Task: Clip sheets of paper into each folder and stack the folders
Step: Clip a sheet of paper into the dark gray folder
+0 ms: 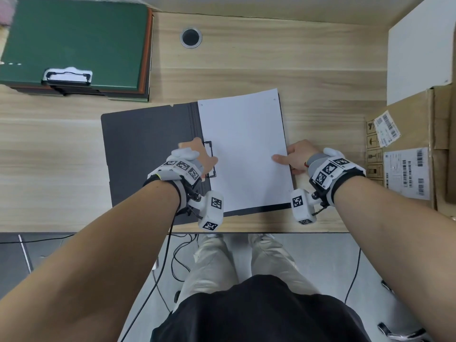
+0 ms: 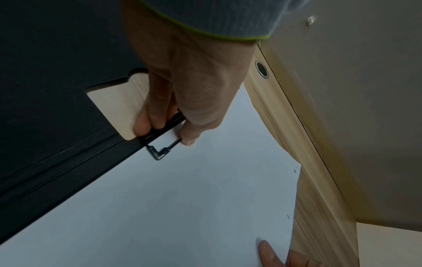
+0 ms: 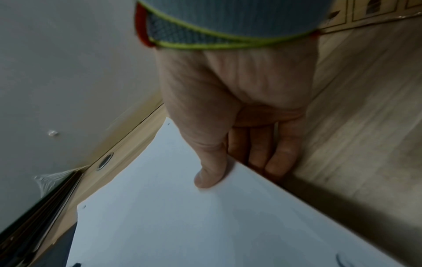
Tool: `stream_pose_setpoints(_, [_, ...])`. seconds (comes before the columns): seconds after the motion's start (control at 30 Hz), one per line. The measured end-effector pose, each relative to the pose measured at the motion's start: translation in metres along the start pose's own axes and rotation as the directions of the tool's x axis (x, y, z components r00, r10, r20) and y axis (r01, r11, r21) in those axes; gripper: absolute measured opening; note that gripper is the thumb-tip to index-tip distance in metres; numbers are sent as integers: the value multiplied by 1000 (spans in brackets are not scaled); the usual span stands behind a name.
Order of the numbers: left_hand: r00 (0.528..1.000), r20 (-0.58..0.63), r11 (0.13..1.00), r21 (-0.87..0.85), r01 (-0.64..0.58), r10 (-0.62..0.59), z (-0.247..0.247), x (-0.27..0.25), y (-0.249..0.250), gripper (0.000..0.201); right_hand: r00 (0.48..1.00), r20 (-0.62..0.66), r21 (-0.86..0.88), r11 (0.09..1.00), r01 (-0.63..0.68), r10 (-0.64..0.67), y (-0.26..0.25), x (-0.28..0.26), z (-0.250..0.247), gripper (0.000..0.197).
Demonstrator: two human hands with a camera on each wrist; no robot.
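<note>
A black folder (image 1: 145, 144) lies open on the wooden desk, with white sheets of paper (image 1: 243, 149) on its right half. At the spine, my left hand (image 1: 197, 156) grips the folder's black wire clip (image 2: 163, 150), fingers and thumb curled round it. My right hand (image 1: 293, 156) pinches the right edge of the paper (image 3: 182, 216), thumb on top and fingers underneath. A stack of closed folders, a green one (image 1: 74, 43) on top with a clip (image 1: 67, 75), sits at the desk's back left.
A pile of white paper (image 1: 422, 53) lies on a cardboard box (image 1: 407, 154) at the right. A round cable hole (image 1: 190, 37) is in the desk behind the open folder. The desk's front edge (image 1: 246, 232) runs just below my wrists.
</note>
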State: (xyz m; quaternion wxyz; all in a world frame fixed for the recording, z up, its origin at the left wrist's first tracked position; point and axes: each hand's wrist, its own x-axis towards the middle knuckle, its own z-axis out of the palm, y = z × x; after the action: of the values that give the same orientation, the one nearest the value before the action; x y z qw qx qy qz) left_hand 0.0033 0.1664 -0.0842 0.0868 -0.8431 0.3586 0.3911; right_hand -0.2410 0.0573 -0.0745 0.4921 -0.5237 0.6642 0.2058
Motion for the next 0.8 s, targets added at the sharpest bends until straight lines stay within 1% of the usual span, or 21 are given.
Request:
stream_pose_setpoints(0.07, [1000, -14, 999, 33, 8, -8, 0, -1, 1, 35, 1000, 1, -28, 1000, 9, -9, -2, 1, 1, 56])
stream_pose_setpoints(0.17, [1000, -16, 997, 68, 22, -20, 0, 1, 2, 31, 1000, -7, -54, 998, -16, 16, -7, 1, 2, 57])
stream_pose_setpoints(0.27, [1000, -21, 997, 73, 18, -16, 1, 1, 4, 30, 1000, -8, -103, 994, -20, 19, -12, 0, 0, 43])
stream_pose_setpoints(0.3, [1000, -22, 997, 79, 18, -16, 1, 2, 3, 29, 1000, -13, -131, 991, -27, 26, -14, 0, 0, 42])
stream_pose_setpoints(0.33, [1000, -16, 997, 78, 22, -21, 1, 3, 3, 29, 999, -30, -179, 983, -26, 21, -15, 1, 1, 44])
stream_pose_setpoints(0.4, [1000, -16, 996, 87, 20, -19, 2, 3, 2, 28, 995, -95, -333, 942, -42, 11, -18, 0, 1, 53])
stream_pose_setpoints(0.43, [1000, -23, 996, 92, 13, -11, 3, 3, 0, 31, 992, -123, -392, 918, -59, 11, -20, -3, 0, 55])
stream_pose_setpoints(0.47, [1000, -22, 995, 97, 12, -10, 4, 4, 0, 35, 991, -136, -435, 898, -66, 7, -21, -4, -1, 58])
stream_pose_setpoints(0.57, [1000, -23, 993, 119, 10, -8, 7, 3, -6, 48, 993, -121, -514, 856, -49, -16, -23, -6, -4, 63])
stream_pose_setpoints(0.63, [1000, -24, 995, 103, -5, 8, 6, 0, -8, 57, 987, -149, -518, 855, -32, -53, -28, -13, -5, 61])
stream_pose_setpoints(0.7, [1000, -13, 998, 56, 11, -11, -1, -4, -10, 65, 973, -202, -466, 885, 7, -115, -41, -20, -1, 59])
stream_pose_setpoints(0.73, [998, -29, 999, 26, 48, -47, -8, -7, -15, 71, 961, -207, -455, 888, 70, -182, -52, -26, 3, 56])
stream_pose_setpoints(0.8, [981, -136, 990, -58, 131, -137, -25, -17, -35, 83, 933, -153, -451, 863, 228, -327, -82, -36, 16, 48])
